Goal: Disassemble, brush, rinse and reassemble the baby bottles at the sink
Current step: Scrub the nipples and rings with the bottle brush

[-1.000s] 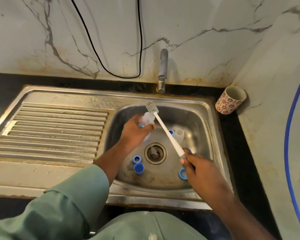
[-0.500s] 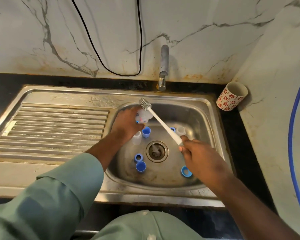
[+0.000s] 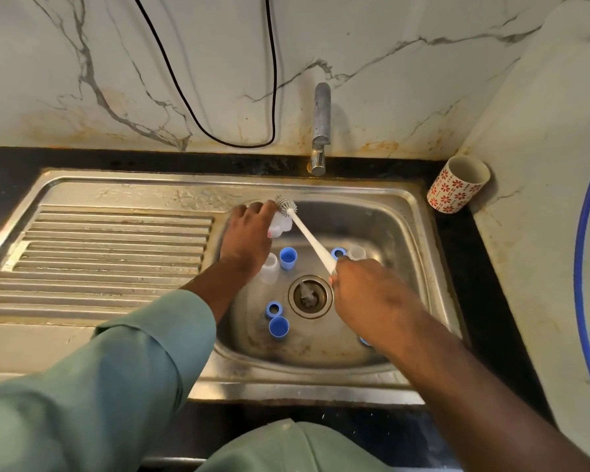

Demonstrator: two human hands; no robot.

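A small translucent baby bottle (image 3: 280, 228) is held at the basin's rear left corner, grasped in the curled fingers of the left hand (image 3: 247, 238). The bristled head of a white bottle brush (image 3: 302, 229) is seen at the bottle's upper end, touching it. The brush's slender handle is clenched in the right hand (image 3: 365, 294), which is raised over the drain (image 3: 310, 296).

Loose bottle parts are scattered on the floor of the steel sink (image 3: 406, 240): a clear bottle body (image 3: 269, 267) and a blue cap (image 3: 288, 257) just beside the left wrist, a blue ring (image 3: 338, 252) and a clear piece (image 3: 356, 252) beyond the right hand, and two more blue caps (image 3: 276, 318) left of the drain.

A tap (image 3: 321, 127) is mounted at the sink's rear edge. A red-flowered cup (image 3: 457, 183) is placed at the worktop's rear right corner, and a black cable (image 3: 218, 80) is looped on the marble wall.
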